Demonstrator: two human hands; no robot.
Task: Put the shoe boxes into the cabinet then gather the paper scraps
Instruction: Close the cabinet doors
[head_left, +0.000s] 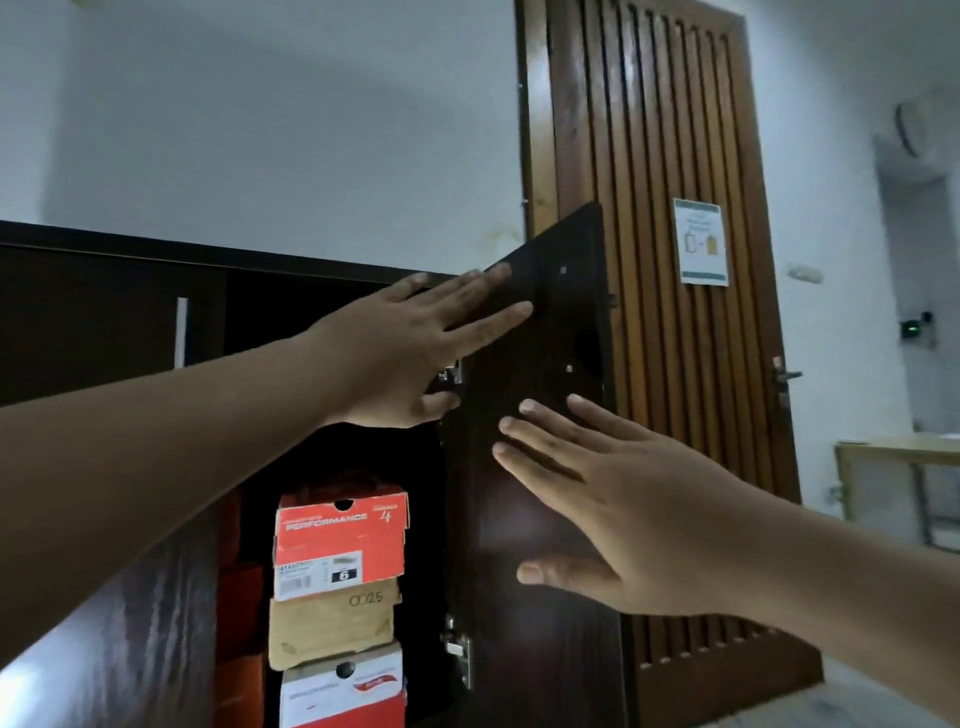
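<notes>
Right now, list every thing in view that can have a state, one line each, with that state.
cabinet door: swung open, both hands flat on its inner face
left hand: open, fingers straight on the door's upper part
right hand: open, fingers spread on the door's middle
shoe boxes: stacked inside the cabinet, lids on
wooden room door: cannot tell whether latched

Red-and-white shoe box (340, 540) above tan box (332, 626), dark brown cabinet door (530, 545)
</notes>
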